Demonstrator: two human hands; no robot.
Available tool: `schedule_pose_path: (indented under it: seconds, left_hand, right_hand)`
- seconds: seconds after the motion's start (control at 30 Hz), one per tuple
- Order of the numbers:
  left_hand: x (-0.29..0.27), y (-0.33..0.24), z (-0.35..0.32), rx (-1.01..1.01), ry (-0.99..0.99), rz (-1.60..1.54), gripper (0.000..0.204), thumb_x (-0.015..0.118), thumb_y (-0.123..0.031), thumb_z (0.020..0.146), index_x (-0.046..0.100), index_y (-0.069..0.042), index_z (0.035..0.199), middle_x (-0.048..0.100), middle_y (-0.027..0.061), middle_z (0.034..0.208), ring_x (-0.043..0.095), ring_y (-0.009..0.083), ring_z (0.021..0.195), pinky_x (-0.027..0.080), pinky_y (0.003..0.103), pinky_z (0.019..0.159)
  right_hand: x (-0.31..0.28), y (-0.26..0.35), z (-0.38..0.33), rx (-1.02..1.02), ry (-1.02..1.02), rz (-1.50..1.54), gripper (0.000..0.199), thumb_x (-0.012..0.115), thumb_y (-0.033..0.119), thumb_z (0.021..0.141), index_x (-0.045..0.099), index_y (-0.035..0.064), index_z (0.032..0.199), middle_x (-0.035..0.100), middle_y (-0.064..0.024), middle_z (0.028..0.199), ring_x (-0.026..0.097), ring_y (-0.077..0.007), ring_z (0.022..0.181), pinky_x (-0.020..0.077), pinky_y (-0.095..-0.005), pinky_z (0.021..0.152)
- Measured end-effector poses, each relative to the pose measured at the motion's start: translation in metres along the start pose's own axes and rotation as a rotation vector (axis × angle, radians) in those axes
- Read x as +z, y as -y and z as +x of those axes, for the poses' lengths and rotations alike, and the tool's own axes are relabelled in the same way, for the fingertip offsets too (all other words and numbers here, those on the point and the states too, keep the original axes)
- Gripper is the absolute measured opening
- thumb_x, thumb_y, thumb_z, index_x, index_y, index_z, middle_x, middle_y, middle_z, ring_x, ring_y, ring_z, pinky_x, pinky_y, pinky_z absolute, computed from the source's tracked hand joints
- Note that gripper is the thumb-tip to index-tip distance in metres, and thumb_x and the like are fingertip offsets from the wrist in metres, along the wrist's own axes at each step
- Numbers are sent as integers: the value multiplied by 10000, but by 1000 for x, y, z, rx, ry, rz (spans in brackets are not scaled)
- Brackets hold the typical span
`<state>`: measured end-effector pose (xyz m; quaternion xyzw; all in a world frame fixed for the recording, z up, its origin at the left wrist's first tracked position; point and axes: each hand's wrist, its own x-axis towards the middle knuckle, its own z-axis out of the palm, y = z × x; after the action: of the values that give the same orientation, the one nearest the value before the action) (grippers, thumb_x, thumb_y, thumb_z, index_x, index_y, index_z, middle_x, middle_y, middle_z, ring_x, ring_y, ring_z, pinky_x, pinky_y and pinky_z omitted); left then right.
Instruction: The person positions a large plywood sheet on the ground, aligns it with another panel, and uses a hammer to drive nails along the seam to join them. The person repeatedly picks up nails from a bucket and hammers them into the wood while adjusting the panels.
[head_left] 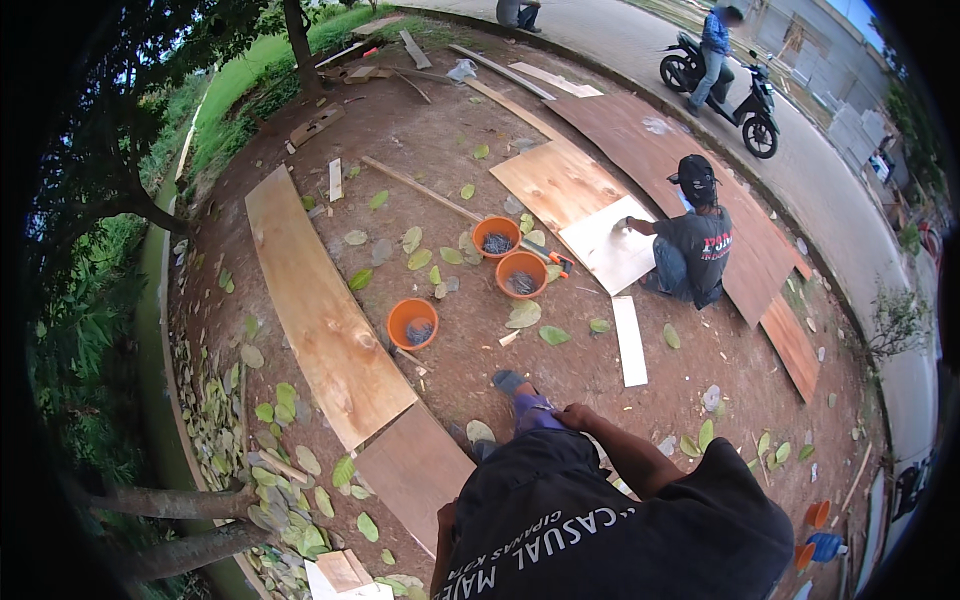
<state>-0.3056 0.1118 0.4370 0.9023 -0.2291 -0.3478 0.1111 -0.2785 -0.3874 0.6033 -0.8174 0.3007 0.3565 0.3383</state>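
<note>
My right hand (pixel 575 416) is at my purple trouser leg (pixel 534 408), its fingers curled in; whether it grips the cloth or something small does not show. On my left side only a bit of arm (pixel 445 518) shows past my dark shirt, and those fingers are hidden. Ahead of my foot stand three orange buckets, one on the left (pixel 400 322), one at the back (pixel 486 237) and one at the right (pixel 510 284), with grey nails inside. Beside them lies a tool with an orange and black handle (pixel 562 264). A narrow white board (pixel 629 342) lies on the soil.
Long plywood sheets (pixel 310 310) run along my left. A co-worker (pixel 696 240) in a cap crouches at right, one hand on a white panel (pixel 607 246); brown sheets (pixel 740 240) lie behind. A wooden pole (pixel 420 188) reaches the buckets. Someone sits on a motorbike (pixel 725 85).
</note>
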Motion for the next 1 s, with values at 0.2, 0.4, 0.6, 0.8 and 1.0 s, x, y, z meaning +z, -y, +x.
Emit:
schedule_pose_path:
  seconds: [0.2,0.4,0.6,0.8,1.0]
  left_hand:
    - [-24,-28,-4,29,26,-58,478,515,-477,956,606,-39,1125,737,205,908,729,380,865,571,506,758]
    - [-85,-89,-39,-476,50,-880,603,433,-542,1028,632,-31,1279,720,233,878,714,371,840,553,448,790]
    - [-35,-80,-46,63,-257,-416,340,477,-341,1010,676,-71,958,703,209,812,699,393,783,553,481,694]
    - [-65,-131,-46,-133,-453,-668,335,481,-289,1004,691,-37,936,685,239,797,702,396,792,547,480,739]
    - [-134,-166,-42,-468,-585,-1375,301,577,-224,924,705,0,1080,737,169,903,707,285,832,551,412,765]
  right_hand:
    - [-1,-11,18,-145,-92,-103,720,516,611,934,699,-42,1176,665,-269,1249,615,-424,1211,479,-467,1036]
    - [-47,99,-76,-45,-77,-327,718,504,628,940,713,-21,1163,668,-299,1207,620,-447,1194,482,-492,1025]
    - [-37,114,-43,-373,62,-574,723,509,641,954,716,-50,1006,673,-340,1053,666,-469,1052,513,-535,895]
    - [-66,141,18,-625,183,-714,640,508,555,1001,681,-41,846,657,-319,912,666,-470,923,497,-552,810]
    - [-119,245,32,-785,569,-1132,481,493,452,1023,703,20,1028,697,-264,950,695,-426,929,534,-519,820]
